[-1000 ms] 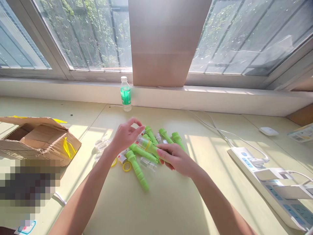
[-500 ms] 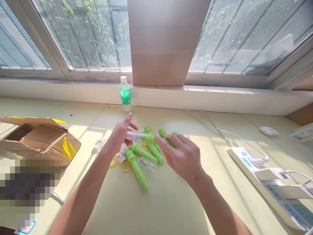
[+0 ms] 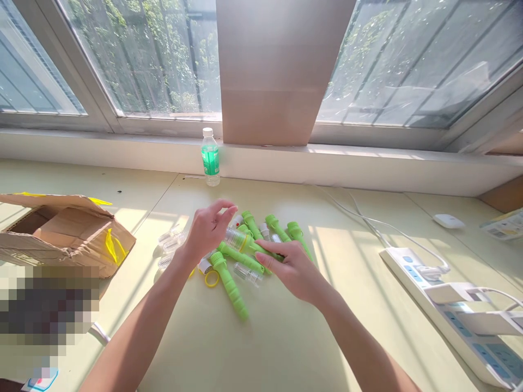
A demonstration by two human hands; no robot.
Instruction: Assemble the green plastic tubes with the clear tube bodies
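From the head camera, two bare hands work over a scatter of plastic parts at the center of the frame, on a pale table (image 3: 253,354) in window light. The right hand (image 3: 296,269), right of center, closes its thumb and fingers on a light-green handle (image 3: 254,246), which is joined to a clear ribbed tube (image 3: 236,238) pointing toward the left. The left hand (image 3: 207,231), just left of center, curls at the tube's far end with thumb and forefinger close together; whether it grips the tube cannot be told. Below them lie a loose green handle (image 3: 230,286), a small clear cylinder (image 3: 247,274) and a yellow ring (image 3: 211,286). An open cardboard box (image 3: 87,234) sits at the left of the frame, a green-labeled bottle (image 3: 211,159) stands upright above center, and a white power strip (image 3: 449,316) runs down the lower right.
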